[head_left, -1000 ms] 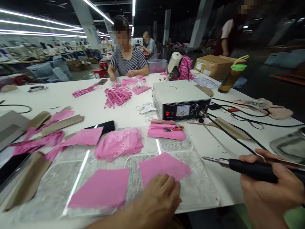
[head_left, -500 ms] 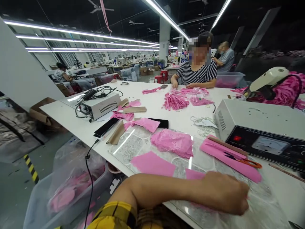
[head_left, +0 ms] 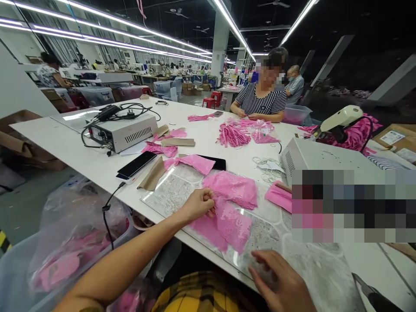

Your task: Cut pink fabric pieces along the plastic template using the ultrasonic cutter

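Observation:
My left hand [head_left: 200, 204], fingers pinched, grips the corner of a pink lace fabric piece [head_left: 234, 225]. The lace lies partly over a plain pink fabric piece [head_left: 208, 230] on the clear patterned mat [head_left: 172, 195]. Just beyond, a stack of pink lace pieces [head_left: 232, 187] rests on the same mat. Low in front, my right hand [head_left: 281, 279] is held over the mat, its fingers apart and nothing in them.
Black phones [head_left: 136, 164] and brown card strips [head_left: 178, 142] lie to the left, near a grey box with cables [head_left: 131, 132]. A larger machine [head_left: 312, 156] stands right, partly pixelated. Across the table [head_left: 182, 108] sits a person in stripes [head_left: 260, 104] among pink strips.
My left arm has swung from the right side back to the left, and the left hand now holds lace over the plain piece. My right hand has come into view. The camera view has turned right.

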